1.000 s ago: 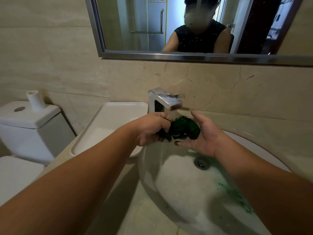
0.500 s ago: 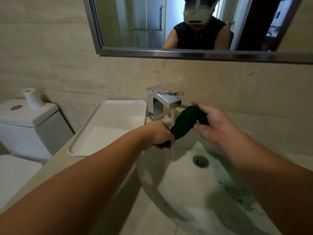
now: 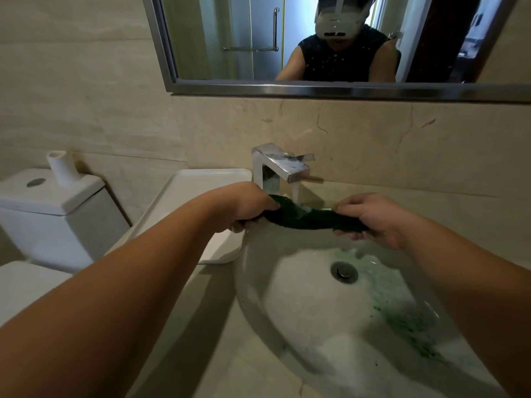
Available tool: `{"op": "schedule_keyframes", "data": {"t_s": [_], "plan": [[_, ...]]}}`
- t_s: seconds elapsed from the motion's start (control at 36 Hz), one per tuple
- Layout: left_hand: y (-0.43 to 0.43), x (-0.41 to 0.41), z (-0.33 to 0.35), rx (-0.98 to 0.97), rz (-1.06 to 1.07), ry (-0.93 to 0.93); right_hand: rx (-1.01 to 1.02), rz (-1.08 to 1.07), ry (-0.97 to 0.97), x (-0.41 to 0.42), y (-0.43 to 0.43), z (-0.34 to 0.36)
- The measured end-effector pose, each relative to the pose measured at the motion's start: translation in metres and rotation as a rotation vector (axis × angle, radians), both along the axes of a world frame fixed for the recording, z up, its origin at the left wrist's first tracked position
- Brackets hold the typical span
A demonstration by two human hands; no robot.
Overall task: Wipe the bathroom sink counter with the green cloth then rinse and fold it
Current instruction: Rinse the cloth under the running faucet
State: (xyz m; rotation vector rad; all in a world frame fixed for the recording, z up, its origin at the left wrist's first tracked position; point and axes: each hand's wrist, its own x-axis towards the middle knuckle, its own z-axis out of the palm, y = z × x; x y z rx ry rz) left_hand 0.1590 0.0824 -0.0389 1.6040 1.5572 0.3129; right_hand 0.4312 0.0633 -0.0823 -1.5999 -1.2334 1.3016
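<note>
The dark green cloth (image 3: 309,217) is stretched out in a sagging strip between my two hands, right under the spout of the chrome faucet (image 3: 283,166). A stream of water falls from the spout onto the cloth. My left hand (image 3: 247,206) grips its left end and my right hand (image 3: 373,216) grips its right end. Both hands hover over the back of the white round sink basin (image 3: 301,305). Green specks and tinted water lie in the basin around and to the right of the drain (image 3: 344,271).
A white rectangular tray (image 3: 201,182) sits on the beige counter (image 3: 218,326) left of the faucet. A white toilet tank (image 3: 48,214) with a small white tube on top stands at far left. A mirror (image 3: 316,38) hangs above the tiled wall.
The cloth went from a bunched wad between my palms to a strip pulled out sideways. My hands moved apart, the right one going rightward, and the cloth now hangs under the running water.
</note>
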Motion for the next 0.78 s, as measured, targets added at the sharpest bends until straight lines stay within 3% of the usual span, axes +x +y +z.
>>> {"op": "schedule_keyframes", "data": {"t_s": [0.17, 0.25, 0.36, 0.56, 0.69, 0.78], "plan": [[-0.006, 0.001, 0.005, 0.033, 0.01, -0.14, -0.131, 0.213, 0.095, -0.002, 0.001, -0.018], [-0.008, 0.004, 0.009, 0.053, 0.009, -0.197, -0.135, 0.236, -0.023, -0.008, 0.0, -0.03], [-0.013, 0.005, 0.012, 0.04, 0.038, -0.343, -0.15, 0.221, -0.039, -0.024, -0.002, -0.045], [-0.019, 0.004, 0.012, 0.038, 0.053, -0.414, -0.127, 0.202, -0.191, -0.06, -0.001, -0.067], [-0.016, -0.005, 0.009, 0.032, 0.006, -0.452, -0.166, 0.142, -0.058, -0.076, 0.0, -0.077], [-0.014, -0.012, 0.009, 0.004, -0.065, -0.438, -0.23, 0.004, 0.151, -0.082, 0.004, -0.08]]}}
